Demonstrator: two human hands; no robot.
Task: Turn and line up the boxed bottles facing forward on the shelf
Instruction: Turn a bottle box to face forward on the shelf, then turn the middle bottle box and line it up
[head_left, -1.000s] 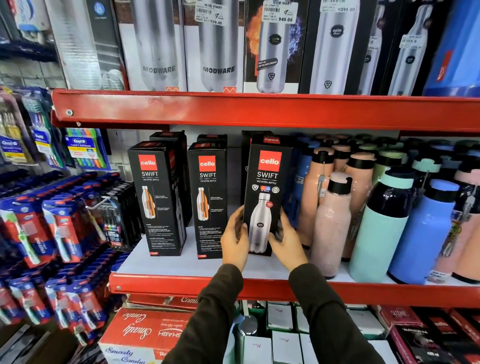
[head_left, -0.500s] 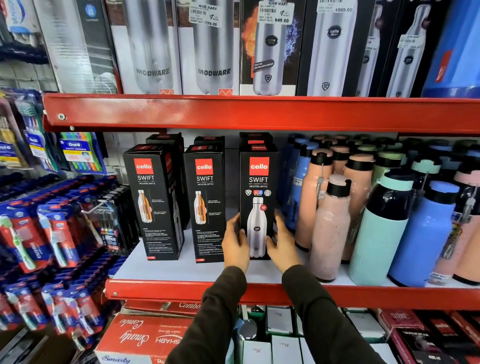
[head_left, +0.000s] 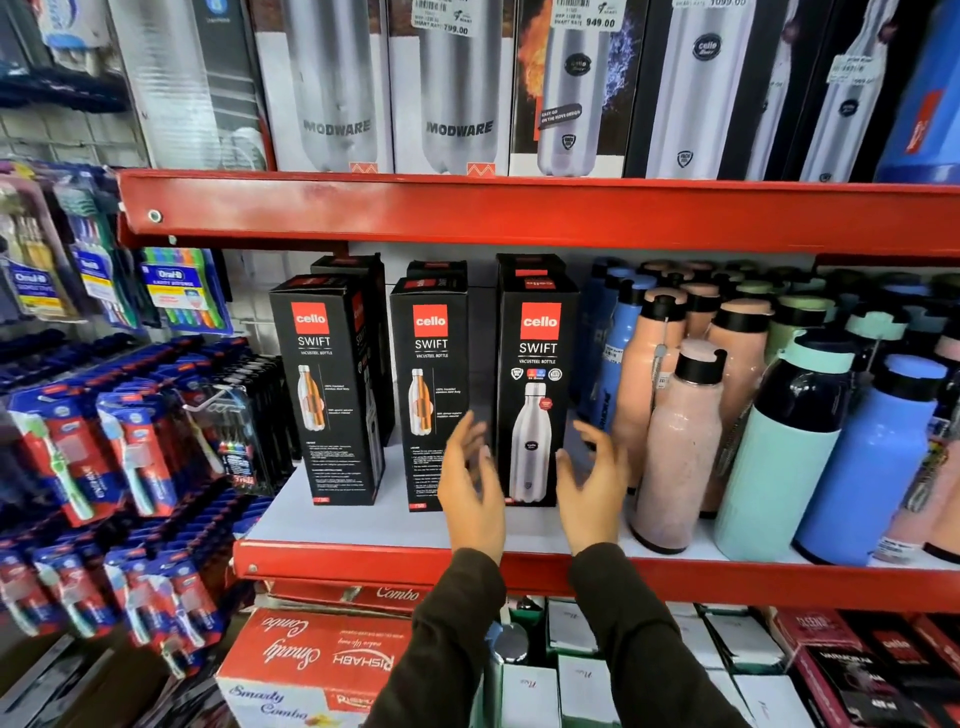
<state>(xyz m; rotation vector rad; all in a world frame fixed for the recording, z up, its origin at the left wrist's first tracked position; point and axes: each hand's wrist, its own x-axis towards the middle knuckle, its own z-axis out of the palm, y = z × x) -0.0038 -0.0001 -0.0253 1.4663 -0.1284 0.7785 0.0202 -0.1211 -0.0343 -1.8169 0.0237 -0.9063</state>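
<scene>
Three black Cello Swift boxes stand in a front row on the red shelf (head_left: 363, 564). The left box (head_left: 324, 389) and the middle box (head_left: 430, 384) show an orange cutaway bottle. The right box (head_left: 537, 384) shows a silver bottle and faces forward, upright. More black boxes stand behind each. My left hand (head_left: 470, 488) hovers just left of the right box, fingers spread, off it. My right hand (head_left: 592, 483) hovers just right of it, fingers apart and curled, holding nothing.
Loose pink bottles (head_left: 680, 447), a mint bottle (head_left: 784, 457) and a blue bottle (head_left: 872, 462) crowd the shelf right of the boxes. Toothbrush packs (head_left: 130, 441) hang at left. Tall boxed steel bottles (head_left: 457, 88) fill the upper shelf. Cartons (head_left: 311, 665) sit below.
Both hands set the right box upright and facing forward on the shelf, then let go and drew back a little with fingers spread. The camera moved closer.
</scene>
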